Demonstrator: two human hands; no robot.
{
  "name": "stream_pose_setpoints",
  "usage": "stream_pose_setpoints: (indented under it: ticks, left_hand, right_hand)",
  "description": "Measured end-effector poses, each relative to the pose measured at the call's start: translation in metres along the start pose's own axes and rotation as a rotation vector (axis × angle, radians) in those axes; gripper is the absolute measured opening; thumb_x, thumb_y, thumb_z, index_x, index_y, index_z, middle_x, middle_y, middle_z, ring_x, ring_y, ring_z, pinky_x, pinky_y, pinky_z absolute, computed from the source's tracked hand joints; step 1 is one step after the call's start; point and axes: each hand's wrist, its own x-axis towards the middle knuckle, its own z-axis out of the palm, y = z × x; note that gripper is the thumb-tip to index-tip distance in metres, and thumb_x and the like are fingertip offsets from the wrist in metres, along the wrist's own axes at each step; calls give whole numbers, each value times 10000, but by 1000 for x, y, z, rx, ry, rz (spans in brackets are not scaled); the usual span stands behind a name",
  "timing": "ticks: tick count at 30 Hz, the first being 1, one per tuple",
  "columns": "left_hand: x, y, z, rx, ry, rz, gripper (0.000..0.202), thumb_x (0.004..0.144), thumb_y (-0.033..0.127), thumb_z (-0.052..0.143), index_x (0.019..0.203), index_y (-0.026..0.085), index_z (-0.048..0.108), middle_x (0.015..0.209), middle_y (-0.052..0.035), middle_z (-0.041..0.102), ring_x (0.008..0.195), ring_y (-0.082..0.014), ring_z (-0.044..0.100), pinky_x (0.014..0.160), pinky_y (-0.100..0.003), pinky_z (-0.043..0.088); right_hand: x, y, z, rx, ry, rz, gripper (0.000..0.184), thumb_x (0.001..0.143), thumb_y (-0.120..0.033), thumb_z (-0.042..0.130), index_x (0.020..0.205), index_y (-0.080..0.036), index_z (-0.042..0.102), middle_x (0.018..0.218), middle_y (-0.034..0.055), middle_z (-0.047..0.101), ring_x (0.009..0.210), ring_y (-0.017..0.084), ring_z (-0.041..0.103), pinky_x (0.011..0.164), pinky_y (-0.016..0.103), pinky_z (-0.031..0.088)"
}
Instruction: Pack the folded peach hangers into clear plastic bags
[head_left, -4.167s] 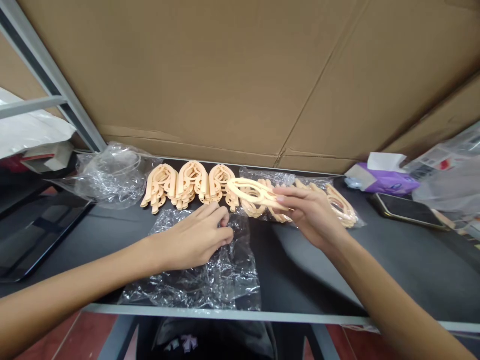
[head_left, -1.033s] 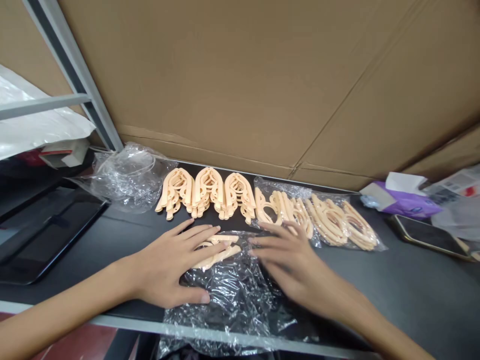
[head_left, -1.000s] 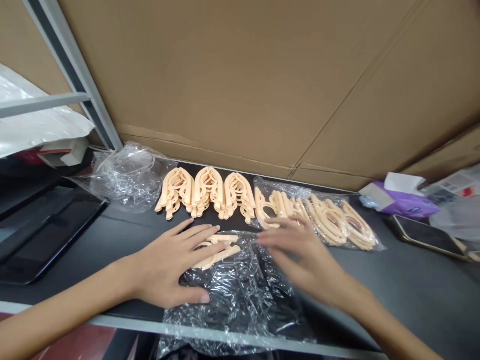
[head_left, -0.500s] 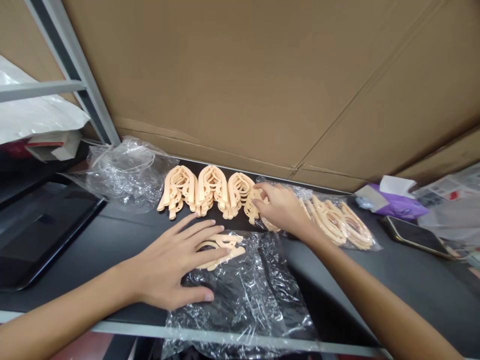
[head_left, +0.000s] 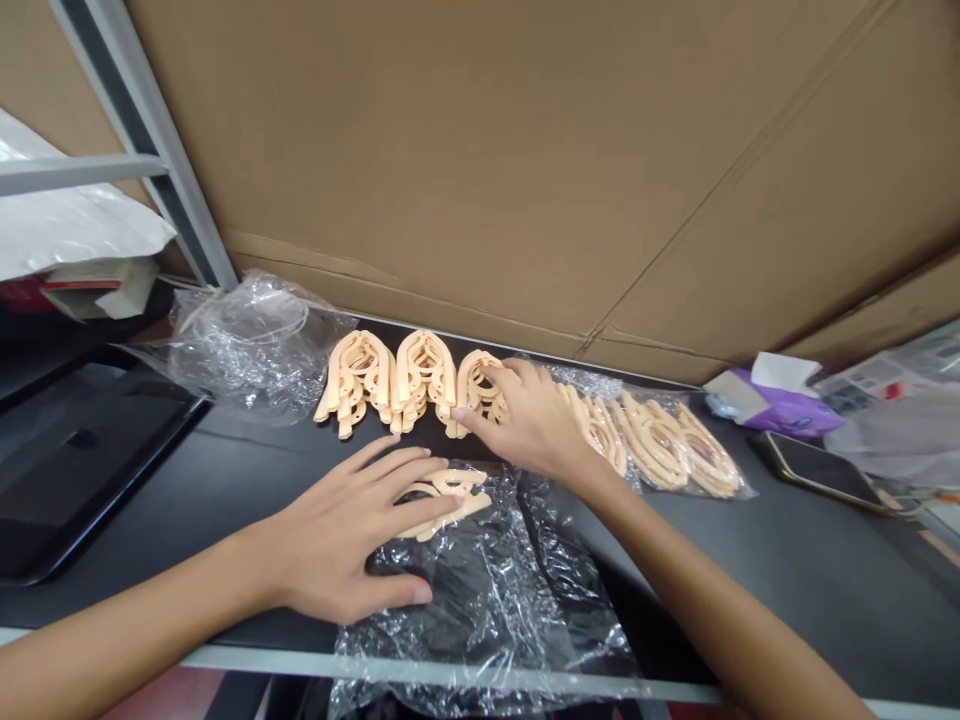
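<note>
Fingers (head_left: 397, 468) of the left hand (head_left: 330, 545) lie spread apart and flat over two peach plastic hangers (head_left: 442, 497), which rest on a crumpled clear plastic bag (head_left: 480, 620) on a black tabletop (head_left: 750, 570). Far left sits a dark tray (head_left: 82, 470), then a bunched clear wrapper (head_left: 247, 350). Behind the left hand stand two stacks of peach hangers (head_left: 356, 380), side by side, and a third stack (head_left: 476, 395) lies partly under the right hand (head_left: 532, 425), whose fingers sit close together on it, though whether they grip cannot be told. Further right lies a clear bag of peach hangers (head_left: 660, 445), then a purple tissue box (head_left: 772, 412), its print unreadable, and a smartphone (head_left: 817, 472) lying face up
</note>
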Motion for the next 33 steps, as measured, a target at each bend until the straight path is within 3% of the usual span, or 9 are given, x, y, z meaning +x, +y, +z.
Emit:
stream_pose_setpoints:
  ticks: [5,9,12,17,21,28,33]
  left_hand:
    - [-1,-1,1,-15,52,18,722,882,638,648,1508,318,485,1582,-123,463,1428,-406,440,1181,-672,290]
    - [-2,-1,2,-19,57,19,719,868,628,671,1496,322,500,1580,-115,466,1416,-400,457,1180,-650,311]
    - [-2,0,1,-14,46,7,727,865,626,675,1501,320,497,1586,-120,457,1421,-405,452,1179,-654,311]
    - [-1,1,-1,-8,18,9,722,885,634,647,1517,329,478,1595,-117,447,1432,-411,438,1172,-673,308]
    - [0,0,-1,-16,29,5,716,879,623,661,1518,360,472,1589,-91,459,1418,-402,457,1178,-657,309]
    - [-1,-3,1,2,25,7,728,895,635,635,1544,382,424,1602,-82,439,1425,-394,445,1176,-634,324]
    - [-1,-5,2,4,38,17,710,894,616,645,1534,396,431,1588,-61,456,1411,-381,454,1173,-610,336]
  right_hand:
    - [3,-8,7,25,-21,-3,570,889,-615,577,1262,-190,648,1440,180,565,1279,417,525,1022,629,453]
    - [-2,7,8,122,10,-42,440,861,-437,611,1236,-208,641,1357,158,605,1265,361,552,1036,569,464]
    - [-6,19,6,183,38,-35,486,792,-304,606,1260,-172,610,1320,170,608,1239,340,574,1055,542,457]
    - [-11,21,0,112,33,58,650,805,-477,656,1339,-120,555,1315,224,620,1245,411,568,1039,582,451]
    - [-11,22,-6,119,-17,108,616,824,-408,624,1362,-119,540,1245,212,684,1173,391,628,981,554,494]
    - [-10,53,-30,366,-91,286,811,677,-338,748,1434,-167,512,1313,202,674,1189,380,654,998,557,513]
    - [-39,84,-62,823,-261,414,928,618,-333,817,1459,-200,448,1332,203,673,1166,353,683,897,497,603]
